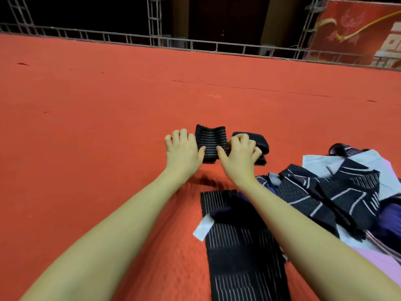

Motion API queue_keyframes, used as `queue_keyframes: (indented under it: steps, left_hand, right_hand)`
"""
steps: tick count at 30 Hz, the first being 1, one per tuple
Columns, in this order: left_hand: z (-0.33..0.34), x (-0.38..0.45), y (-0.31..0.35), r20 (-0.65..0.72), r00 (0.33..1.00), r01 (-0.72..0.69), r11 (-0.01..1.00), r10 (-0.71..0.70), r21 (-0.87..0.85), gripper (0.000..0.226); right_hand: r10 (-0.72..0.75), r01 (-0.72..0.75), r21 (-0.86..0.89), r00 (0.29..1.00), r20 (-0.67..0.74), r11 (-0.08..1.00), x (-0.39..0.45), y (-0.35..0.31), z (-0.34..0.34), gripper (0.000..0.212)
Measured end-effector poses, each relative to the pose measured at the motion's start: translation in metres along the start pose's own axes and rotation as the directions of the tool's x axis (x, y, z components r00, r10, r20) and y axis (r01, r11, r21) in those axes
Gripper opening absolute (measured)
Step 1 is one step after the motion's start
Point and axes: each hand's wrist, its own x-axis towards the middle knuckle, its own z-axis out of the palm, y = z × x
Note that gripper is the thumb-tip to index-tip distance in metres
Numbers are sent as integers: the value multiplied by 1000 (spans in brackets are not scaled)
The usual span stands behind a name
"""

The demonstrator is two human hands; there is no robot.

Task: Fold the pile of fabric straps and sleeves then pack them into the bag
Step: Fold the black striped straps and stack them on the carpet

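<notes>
A small folded black strap with thin white stripes lies on the red carpet. My left hand holds its left edge with the thumb on the fabric. My right hand grips its right edge with curled fingers. Just right of that hand lies a folded plain black piece. A long black striped strap stretches flat toward me under my right forearm. To the right sits a pile of black patterned sleeves and straps on white and pink material. I cannot tell which item is the bag.
The red carpet runs far to the left and ahead. A metal truss rail borders its far edge. A red banner stands at the back right.
</notes>
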Motion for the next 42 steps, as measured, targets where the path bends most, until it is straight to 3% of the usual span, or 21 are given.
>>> queue_keyframes:
  steps: [3,11,15,18,20,21,23,29,31,34,37,39,42]
  left_hand:
    - [25,35,-14,-12,998,-54,989,56,137,40]
    - [85,73,-31,117,993,-57,982,36,180,48]
    - [108,69,-37,132,991,-20,988,-1,154,48]
    - [119,60,-41,49,990,-136,991,136,9,43]
    - [125,53,-43,173,967,-176,980,190,-91,48]
    - [125,50,-44,292,943,-135,985,161,-110,51]
    - [123,49,-46,405,908,-65,991,107,-116,54]
    - [112,52,-42,469,880,-30,994,76,-105,55]
    - [101,46,-40,419,903,-40,989,96,-139,57]
    - [76,29,-35,363,923,-68,981,132,-182,57]
    - [49,2,-25,323,935,-81,975,146,-207,57]
    - [32,-18,-17,318,936,-78,971,149,-226,56]
    - [9,-51,-5,362,919,-69,968,156,-243,51]
  right_hand:
    - [5,-4,-21,999,37,1000,32,5,28,29]
    - [-11,22,-91,992,126,996,66,21,91,33]
    - [-95,130,-237,984,151,963,59,28,109,47]
    - [-238,270,-267,960,148,925,54,31,115,51]
    - [-297,371,-310,918,262,875,52,33,118,48]
    - [-282,390,-304,896,343,869,51,34,119,50]
    - [-197,350,-261,859,473,900,49,38,121,54]
    - [-76,259,-223,795,601,940,57,34,107,54]
    - [-76,222,-179,803,592,959,57,31,96,54]
    - [-103,164,-90,878,468,982,47,28,73,52]
    - [-190,202,7,909,371,979,27,26,43,43]
    - [-248,246,51,897,365,968,9,26,19,36]
    - [-277,311,4,840,467,950,-27,33,-13,39]
